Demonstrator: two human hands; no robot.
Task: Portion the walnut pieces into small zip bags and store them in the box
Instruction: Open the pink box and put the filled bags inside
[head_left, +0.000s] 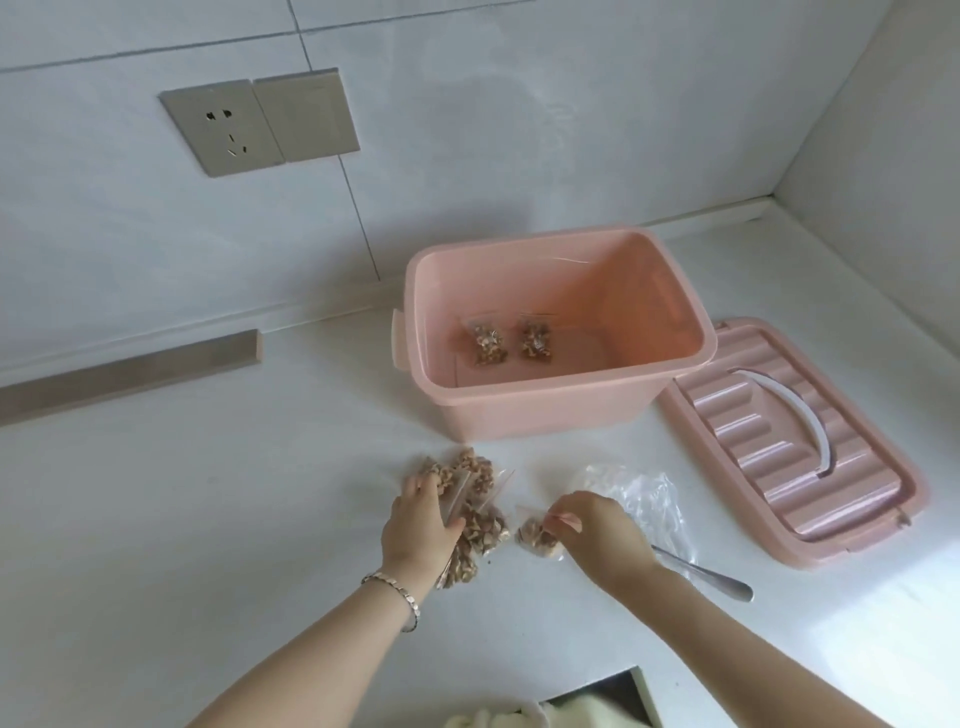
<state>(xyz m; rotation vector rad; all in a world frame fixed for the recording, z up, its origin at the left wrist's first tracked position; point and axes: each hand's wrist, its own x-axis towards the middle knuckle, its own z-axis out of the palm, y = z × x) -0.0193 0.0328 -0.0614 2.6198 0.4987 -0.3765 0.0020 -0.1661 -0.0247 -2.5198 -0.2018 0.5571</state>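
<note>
White counter (208, 519) | zip bag (540, 543): clear, brown walnut pieces (531, 534) inside

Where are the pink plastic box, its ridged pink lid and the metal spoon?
pink plastic box (550, 410): head view, front wall.
ridged pink lid (753, 431): head view, ridged top.
metal spoon (722, 582): head view, handle end.

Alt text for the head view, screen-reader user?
Two hands work on a white counter: the left hand grips a pile of walnut-filled zip bags while the right hand pinches the top of one small bag. Behind them an open pink box holds two filled bags; its lid lies to the right, with a spoon and a clear bag nearby.
</note>
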